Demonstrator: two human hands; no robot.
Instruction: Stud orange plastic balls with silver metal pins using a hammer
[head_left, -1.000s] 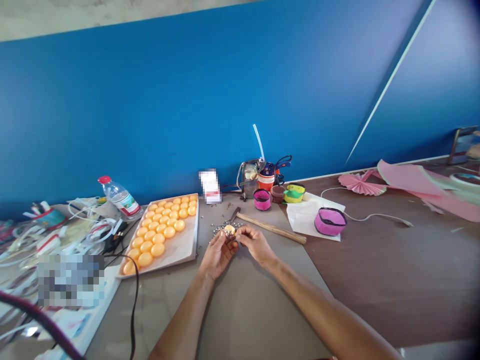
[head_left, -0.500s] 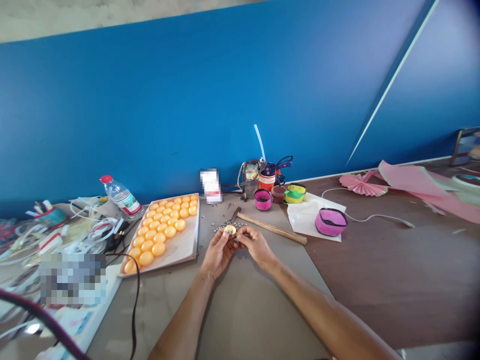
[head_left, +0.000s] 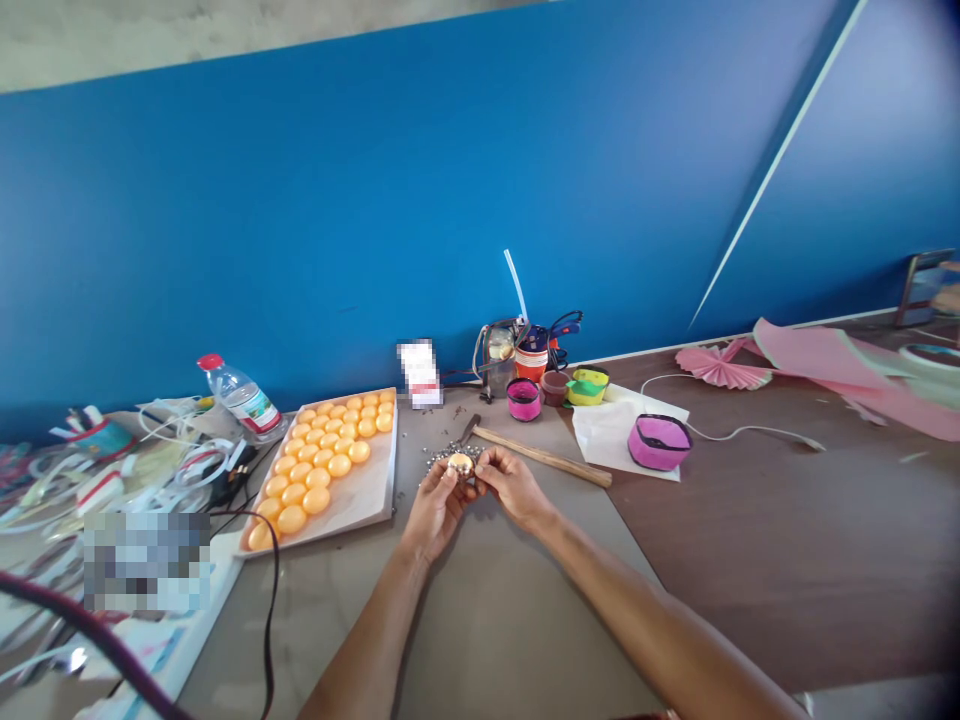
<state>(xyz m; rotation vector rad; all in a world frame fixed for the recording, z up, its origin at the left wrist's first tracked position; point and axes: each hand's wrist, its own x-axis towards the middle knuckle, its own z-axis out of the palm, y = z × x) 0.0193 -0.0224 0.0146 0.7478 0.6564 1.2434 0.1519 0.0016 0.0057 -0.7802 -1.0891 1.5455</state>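
Note:
A small orange ball with shiny silver bits round its lower edge sits between my hands. My left hand is closed on it, thumb in front. The fingers of my right hand are pinched together at the ball's right side; whatever is in that pinch is too small to make out. Just behind my hands lies a scatter of small silver metal bits. A hammer with a wooden handle rests behind and to the right of them, its dark head beside the bits.
To the left, a shallow tray holds rows of orange balls. Beyond it are a plastic bottle and tangled cables. Small pink containers, a jar and white paper stand or lie at the back right. Pink paper lies farther right.
The orange ball has tilted slightly in my fingers, and more of its silver edge shows. My hands have stayed in nearly the same place. The view has shifted a little.

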